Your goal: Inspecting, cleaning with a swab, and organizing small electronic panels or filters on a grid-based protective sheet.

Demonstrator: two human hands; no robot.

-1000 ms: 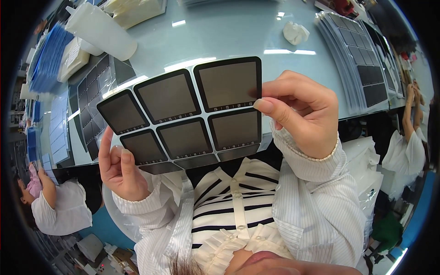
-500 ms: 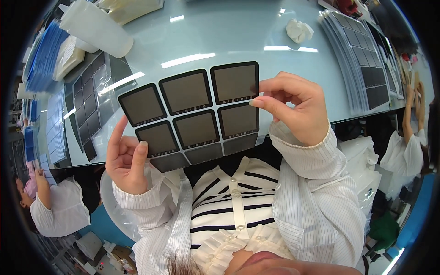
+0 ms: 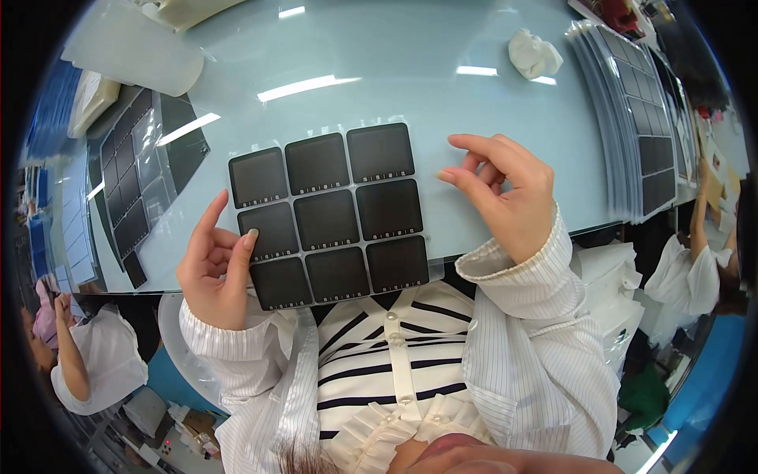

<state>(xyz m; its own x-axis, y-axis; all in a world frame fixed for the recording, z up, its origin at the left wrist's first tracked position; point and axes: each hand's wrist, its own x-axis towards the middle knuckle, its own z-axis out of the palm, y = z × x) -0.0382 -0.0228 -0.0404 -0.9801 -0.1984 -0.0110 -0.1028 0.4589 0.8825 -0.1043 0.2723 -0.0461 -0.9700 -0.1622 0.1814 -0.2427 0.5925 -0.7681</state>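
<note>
A clear sheet with rows of dark rounded-square panels lies nearly flat at the table's front edge, its near side reaching past the edge. My left hand grips its left margin, the thumb on the top face and the forefinger stretched along the side. To the right of the sheet, my right hand is raised and holds nothing. Its thumb and forefinger are apart, pointing at the sheet across a small gap.
On the right stands a stack of similar panel sheets. Crumpled white tissue rests near it. Back left is a translucent pitcher, with more dark sheets below. Co-workers sit at both sides.
The sheet has come down from a tilted, raised pose to lie flatter, showing all its rows. My right hand has let go of its right edge; my left hand keeps hold.
</note>
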